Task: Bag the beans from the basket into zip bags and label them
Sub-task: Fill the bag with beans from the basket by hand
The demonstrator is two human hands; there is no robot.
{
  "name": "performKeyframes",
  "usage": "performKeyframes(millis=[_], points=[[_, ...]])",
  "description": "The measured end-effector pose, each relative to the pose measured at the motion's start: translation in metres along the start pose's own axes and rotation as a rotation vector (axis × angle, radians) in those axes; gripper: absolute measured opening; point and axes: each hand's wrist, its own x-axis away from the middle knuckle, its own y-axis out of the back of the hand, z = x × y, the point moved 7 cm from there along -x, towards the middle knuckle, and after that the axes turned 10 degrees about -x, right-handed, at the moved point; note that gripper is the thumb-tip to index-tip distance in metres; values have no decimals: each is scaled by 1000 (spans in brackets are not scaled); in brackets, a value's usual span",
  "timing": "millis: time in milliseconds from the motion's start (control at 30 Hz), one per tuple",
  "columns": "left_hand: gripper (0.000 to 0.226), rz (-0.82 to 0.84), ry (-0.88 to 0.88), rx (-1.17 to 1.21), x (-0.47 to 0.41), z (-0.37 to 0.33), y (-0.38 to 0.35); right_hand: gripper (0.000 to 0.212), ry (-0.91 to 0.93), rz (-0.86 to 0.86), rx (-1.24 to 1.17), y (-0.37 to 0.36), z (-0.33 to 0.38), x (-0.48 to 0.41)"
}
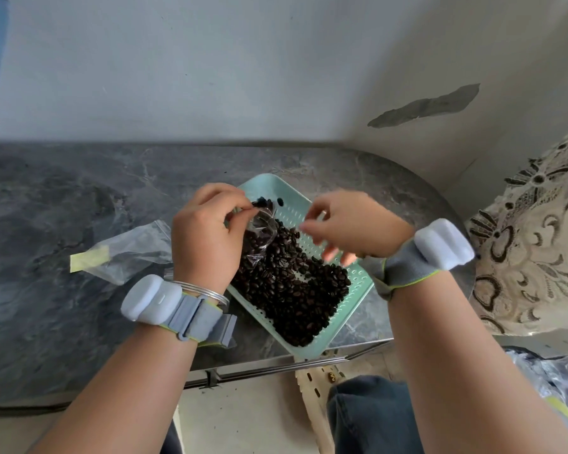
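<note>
A mint-green perforated basket [348, 309] lies on the dark marble counter, with a heap of dark beans [292, 283] in it. My left hand [207, 231] pinches the mouth of a clear zip bag [261, 231] that hangs over the basket's left side and holds some beans. A few beans sit at the bag's opening. My right hand [348, 224] hovers over the basket just right of the bag, fingers apart and blurred. I cannot tell whether it holds any beans.
A second clear zip bag [135, 250] with a yellow label strip [89, 258] lies flat on the counter [63, 306] to the left. The wall is close behind. A patterned cloth [535, 240] hangs at the right. Crumpled plastic [551, 385] lies lower right, below the counter's front edge.
</note>
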Motion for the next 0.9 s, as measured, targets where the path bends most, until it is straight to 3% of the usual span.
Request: performKeyframes(millis=[67,133,233,367,533,667,800,900], points=[[5,-7,11,8,-1,2,2,50,-43,154,367,-25,-5,4],[4,1,4,27,-1,4,1,59,-29,246,513,-48,-4,6],[6,48,-31,35,0,3,-5,45,78,328,585,-72,6,6],[9,156,-51,36,3,3,-16,31,46,268,424,-69,-1,-5],[9,227,-98,23,5,0,-21,21,-35,61,15,-26,-18,-18],[9,272,-135,27,7,-7,-24,18,34,-120,-404,4,-10,-21],[8,252,-147,33,9,-12,-24,17,162,-253,-454,8,12,-28],[9,231,-132,38,9,-10,-22,20,199,-289,-286,4,24,-31]])
